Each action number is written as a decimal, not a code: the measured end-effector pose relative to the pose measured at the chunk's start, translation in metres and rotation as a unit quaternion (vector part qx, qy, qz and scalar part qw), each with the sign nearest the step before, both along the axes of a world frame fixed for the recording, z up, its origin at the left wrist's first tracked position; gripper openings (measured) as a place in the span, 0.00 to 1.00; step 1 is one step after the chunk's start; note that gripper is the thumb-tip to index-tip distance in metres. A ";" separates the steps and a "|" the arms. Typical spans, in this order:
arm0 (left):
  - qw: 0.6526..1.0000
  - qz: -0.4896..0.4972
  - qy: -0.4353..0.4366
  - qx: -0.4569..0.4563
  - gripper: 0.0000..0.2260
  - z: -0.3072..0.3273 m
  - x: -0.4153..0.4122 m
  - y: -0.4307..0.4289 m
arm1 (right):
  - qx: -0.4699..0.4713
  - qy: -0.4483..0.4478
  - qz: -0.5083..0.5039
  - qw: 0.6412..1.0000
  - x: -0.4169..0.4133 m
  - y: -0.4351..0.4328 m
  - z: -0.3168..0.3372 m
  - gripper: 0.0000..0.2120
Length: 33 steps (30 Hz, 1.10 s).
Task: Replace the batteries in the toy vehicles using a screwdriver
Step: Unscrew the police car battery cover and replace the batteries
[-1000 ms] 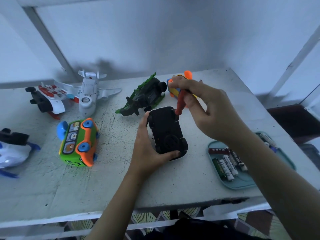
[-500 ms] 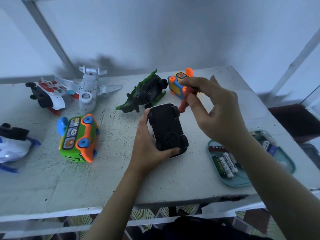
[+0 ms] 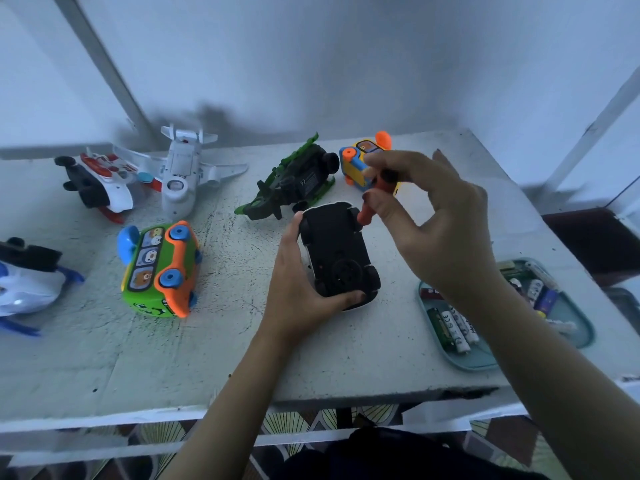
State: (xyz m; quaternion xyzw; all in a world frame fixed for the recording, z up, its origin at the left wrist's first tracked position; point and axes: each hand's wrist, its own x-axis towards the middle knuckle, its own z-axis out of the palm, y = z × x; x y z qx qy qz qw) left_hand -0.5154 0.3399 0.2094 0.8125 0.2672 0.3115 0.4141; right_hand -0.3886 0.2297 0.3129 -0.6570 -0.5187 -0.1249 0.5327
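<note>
At the middle of the surface (image 3: 207, 358), our left hand (image 3: 298, 289) clamps the upturned black toy car (image 3: 337, 254); our right hand (image 3: 440, 230) pinches the red screwdriver (image 3: 372, 206) at its far end. Unscrewing step, we reckon; next the tip needs seating squarely.

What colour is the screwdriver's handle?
The screwdriver handle is orange-red, pinched by the right hand; head view shows it.

On the white table (image 3: 207, 358), a white airplane (image 3: 180, 174) and a red-and-white plane (image 3: 100, 181) sit near the far left corner, with a green vehicle (image 3: 294, 181) and a yellow toy (image 3: 356, 164) along the far edge. A green bus (image 3: 161, 271) and an upturned black car (image 3: 336, 254) lie mid-table, and a teal tray (image 3: 467, 365) sits by the near right corner.
</note>
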 end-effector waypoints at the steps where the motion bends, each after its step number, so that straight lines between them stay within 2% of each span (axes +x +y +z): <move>1: 1.000 0.001 0.001 0.004 0.54 0.000 0.000 0.000 | -0.013 -0.001 0.006 1.000 0.000 -0.001 -0.001 0.11; 5: 1.000 0.010 0.011 0.026 0.54 0.000 0.000 -0.001 | -0.038 0.004 0.034 0.999 -0.001 -0.008 -0.001 0.12; 11: 0.999 0.015 0.020 0.034 0.54 0.001 -0.001 -0.002 | 0.039 -0.006 -0.018 0.999 -0.007 -0.009 -0.006 0.10; 14: 0.999 0.018 0.024 0.033 0.54 0.001 0.000 -0.002 | 0.023 0.012 -0.033 0.999 -0.006 -0.009 -0.008 0.13; 20: 0.999 0.021 0.017 0.037 0.54 0.000 0.000 -0.002 | -0.048 0.046 0.030 0.997 -0.003 -0.015 -0.005 0.14; 27: 0.999 0.025 0.024 0.032 0.54 -0.001 0.000 -0.002 | 0.009 0.021 -0.020 1.000 -0.003 -0.012 -0.001 0.11; 33: 0.997 0.038 0.034 0.053 0.55 0.001 0.000 -0.003 | -0.020 0.057 0.014 0.998 0.003 -0.022 -0.009 0.14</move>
